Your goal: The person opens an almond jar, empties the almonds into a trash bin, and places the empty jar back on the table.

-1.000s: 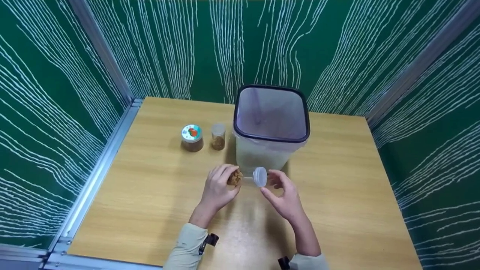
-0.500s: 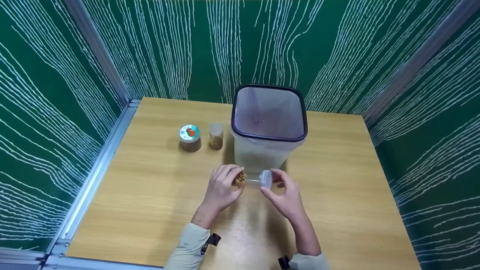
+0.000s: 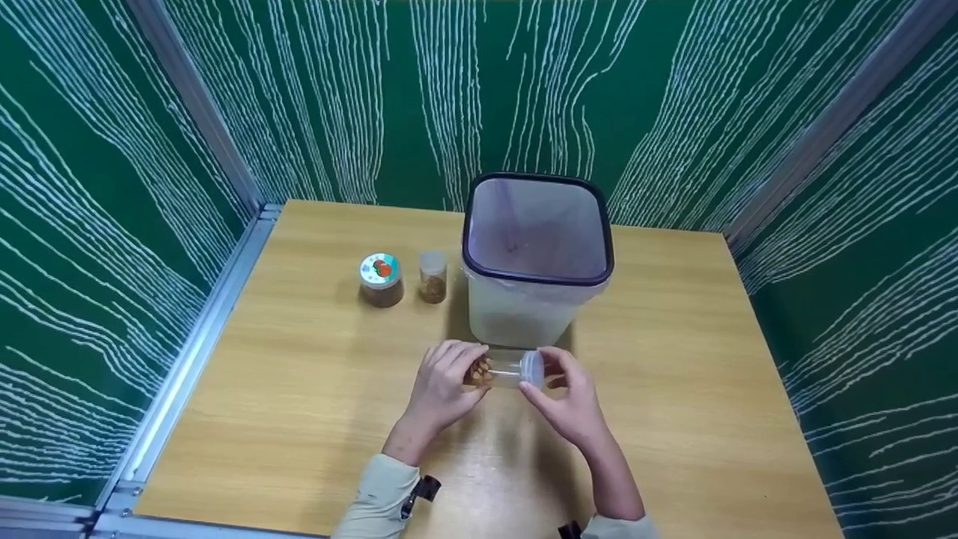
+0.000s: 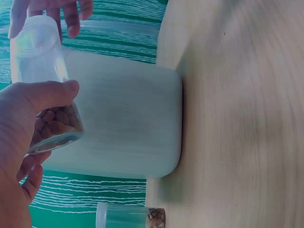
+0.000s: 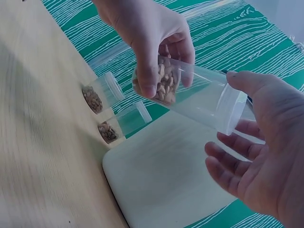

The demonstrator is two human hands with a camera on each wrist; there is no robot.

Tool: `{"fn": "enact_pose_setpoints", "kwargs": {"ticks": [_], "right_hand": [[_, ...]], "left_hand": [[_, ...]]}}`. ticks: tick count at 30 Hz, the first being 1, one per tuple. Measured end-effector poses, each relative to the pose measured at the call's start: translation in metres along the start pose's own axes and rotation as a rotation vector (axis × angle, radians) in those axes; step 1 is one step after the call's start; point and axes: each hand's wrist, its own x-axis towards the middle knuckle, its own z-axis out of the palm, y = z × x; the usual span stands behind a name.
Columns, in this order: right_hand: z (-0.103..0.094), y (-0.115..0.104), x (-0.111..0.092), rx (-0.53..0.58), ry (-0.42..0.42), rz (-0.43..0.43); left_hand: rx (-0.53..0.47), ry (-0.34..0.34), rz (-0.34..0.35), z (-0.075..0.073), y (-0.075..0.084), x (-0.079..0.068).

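My left hand [image 3: 441,383] grips the bottom end of a clear plastic jar [image 3: 506,365], held on its side above the table in the head view. Brown nuts [image 5: 164,85] lie in that end; the rest of the jar looks see-through. A translucent white lid [image 3: 532,369] sits on the other end, facing right. My right hand [image 3: 575,397] is at this lid, thumb on one side of its edge and index fingertip on the opposite side. The other right fingers [image 5: 223,164] are spread loosely off the lid in the right wrist view.
Behind the hands stands a tall, frosted square bin [image 3: 524,311] with a dark rim and a liner, its top uncovered. Left of it are a slim jar [image 3: 432,277] with brown pieces and a wider jar [image 3: 382,281] with a picture lid. Green walls surround the wooden table [image 3: 299,419].
Both hands and the jar have shifted slightly right and nearer the body. My right thumb and index finger have closed in around the lid's edge. The standing jars and the bin stay put.
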Motion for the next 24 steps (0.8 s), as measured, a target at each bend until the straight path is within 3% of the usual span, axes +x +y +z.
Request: {"fn": "enact_pose_setpoints", "kwargs": {"ticks": [7,12,24], "right_hand": [[0.004,0.001,0.006,-0.063,-0.003,0.125],[0.007,0.000,0.008,-0.072,0.013,0.164],[0.011,0.007,-0.002,-0.059,-0.097,0.052]], "left_hand": [[0.020,0.044,0.028,0.003,-0.004,0.001],[0.022,0.051,0.038,0.007,-0.006,0.001],[0.022,0.047,0.041,0.011,-0.008,-0.012]]}}
